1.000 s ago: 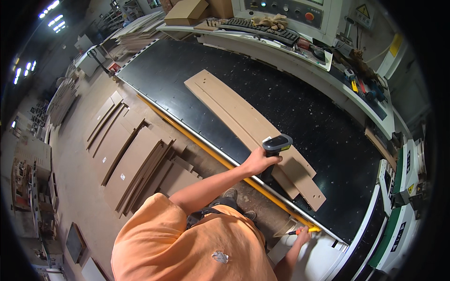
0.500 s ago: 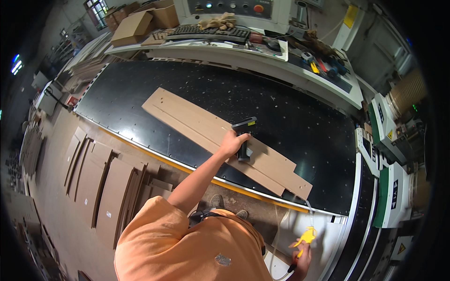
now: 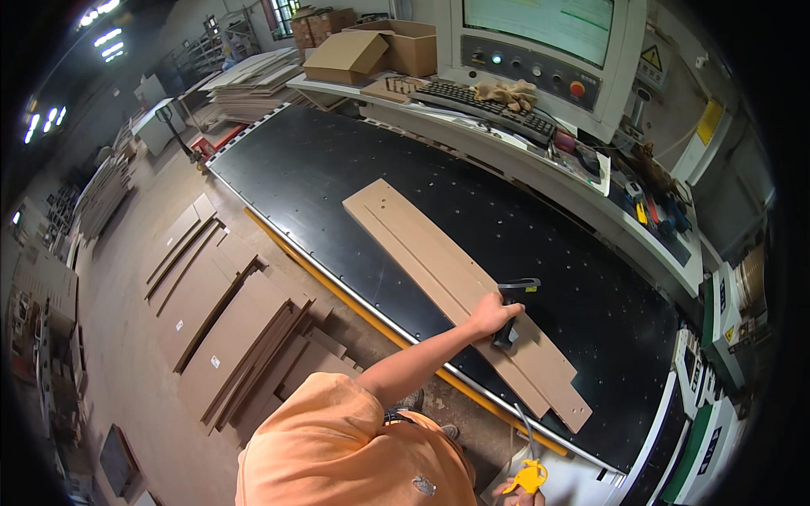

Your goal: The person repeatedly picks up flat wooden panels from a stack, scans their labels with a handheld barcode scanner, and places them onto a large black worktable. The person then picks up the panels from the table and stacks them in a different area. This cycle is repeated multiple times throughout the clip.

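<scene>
The person's left hand (image 3: 494, 316) is reaching out over the near edge of the black machine bed (image 3: 337, 169), its fingers wrapping closed around the grip of a black handheld scanner (image 3: 512, 308), which is standing on a long brown board (image 3: 447, 278). The board is lying flat and slantwise on the bed, running from the middle of the bed down toward the near right corner, its lower end close to the yellow strip (image 3: 337, 291) that is edging the near side. The right hand (image 3: 516, 496) is hanging low at the bottom of the view, below the bed's near right corner, closing on a yellow tool (image 3: 529, 478); how tightly it is gripping cannot be told, as only a sliver of it is showing. Beyond the bed's far edge a keyboard (image 3: 481, 103) is resting on a counter under a monitor (image 3: 540, 25). Brown cut panels (image 3: 228, 312) are lying on the floor to the left.
</scene>
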Demonstrator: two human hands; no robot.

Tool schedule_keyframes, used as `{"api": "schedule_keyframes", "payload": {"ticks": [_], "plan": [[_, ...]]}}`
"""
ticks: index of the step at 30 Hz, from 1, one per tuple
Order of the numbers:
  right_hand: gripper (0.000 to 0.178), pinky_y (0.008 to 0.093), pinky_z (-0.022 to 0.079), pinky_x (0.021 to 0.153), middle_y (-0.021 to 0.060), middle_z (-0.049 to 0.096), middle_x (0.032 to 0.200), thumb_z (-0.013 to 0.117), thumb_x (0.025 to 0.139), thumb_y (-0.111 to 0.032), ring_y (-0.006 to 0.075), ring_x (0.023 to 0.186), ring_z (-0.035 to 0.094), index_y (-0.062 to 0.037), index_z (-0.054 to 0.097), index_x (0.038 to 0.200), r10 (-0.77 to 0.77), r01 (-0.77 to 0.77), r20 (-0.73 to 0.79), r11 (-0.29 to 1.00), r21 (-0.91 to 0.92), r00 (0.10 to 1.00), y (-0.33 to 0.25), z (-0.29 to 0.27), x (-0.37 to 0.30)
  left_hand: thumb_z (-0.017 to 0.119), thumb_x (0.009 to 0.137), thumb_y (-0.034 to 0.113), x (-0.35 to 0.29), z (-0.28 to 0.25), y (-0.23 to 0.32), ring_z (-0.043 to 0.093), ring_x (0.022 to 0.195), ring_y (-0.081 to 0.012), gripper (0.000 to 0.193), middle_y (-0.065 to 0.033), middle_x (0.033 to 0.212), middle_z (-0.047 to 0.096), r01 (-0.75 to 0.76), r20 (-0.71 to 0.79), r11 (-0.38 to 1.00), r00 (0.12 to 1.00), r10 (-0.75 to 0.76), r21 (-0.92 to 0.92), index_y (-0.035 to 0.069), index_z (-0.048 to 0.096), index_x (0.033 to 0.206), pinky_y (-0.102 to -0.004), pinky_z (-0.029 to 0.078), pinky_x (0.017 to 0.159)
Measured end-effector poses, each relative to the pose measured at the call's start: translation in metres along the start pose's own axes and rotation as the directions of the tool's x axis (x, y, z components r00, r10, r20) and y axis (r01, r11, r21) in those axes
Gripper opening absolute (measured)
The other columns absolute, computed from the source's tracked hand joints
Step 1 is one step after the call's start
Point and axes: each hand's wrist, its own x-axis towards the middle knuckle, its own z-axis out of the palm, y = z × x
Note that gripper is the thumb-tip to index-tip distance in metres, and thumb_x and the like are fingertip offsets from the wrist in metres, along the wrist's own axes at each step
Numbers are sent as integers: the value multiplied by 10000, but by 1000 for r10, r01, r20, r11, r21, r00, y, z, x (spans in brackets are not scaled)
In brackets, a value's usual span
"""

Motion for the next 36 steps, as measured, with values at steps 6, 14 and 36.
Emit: {"api": "schedule_keyframes", "payload": {"ticks": [6, 14, 36], "plan": [[249, 299, 418, 572, 28, 538, 751, 423, 1076, -137, 154, 651, 508, -63, 558, 880, -299, 605, 526, 399, -689, 796, 7, -15, 19, 712, 775, 395, -5, -1, 4, 696, 712, -304, 496, -204, 744, 686, -40, -54, 999, 998, 41, 12, -99, 687, 814, -409, 546, 705], [197, 277, 439, 602, 4, 495, 708, 400, 1088, -120, 150, 629, 498, -54, 568, 1011, -94, 195, 180, 683, -704, 979, 12, -20, 32, 722, 766, 384, 9, -6, 9, 692, 736, -286, 476, -192, 753, 683, -53, -74, 998, 996, 52, -21, -86, 694, 835, -393, 544, 715], [351, 259, 303, 414, -57, 397, 507, 380, 1080, -359, 63, 379, 366, -85, 565, 961, -545, 440, -370, 834, -334, 752, 76, -9, 46, 728, 812, 402, 40, -12, -6, 557, 656, -126, 429, -32, 678, 614, -119, -129, 992, 984, 124, 46, -26, 700, 789, -322, 453, 631]]}}
